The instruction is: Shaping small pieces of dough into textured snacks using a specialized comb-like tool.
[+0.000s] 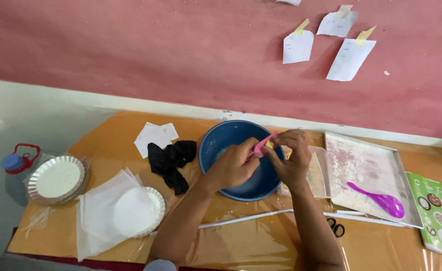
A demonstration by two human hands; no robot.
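Left hand: the left hand (233, 165) pinches one end of a pink scraper (262, 146), fingers clamped on it, above a blue bowl (221, 143).
Right hand: the right hand (291, 158) closes its fingers on the scraper's other end (a yellowish dab sits on it).
Worktop: the orange worktop (105, 133) carries a black cloth (173, 158) just left of the bowl, and a floured metal tray (369, 165) with a purple spoon (379, 199) to its right.
Edge: two foil pie tins (55, 178) lie at far left.
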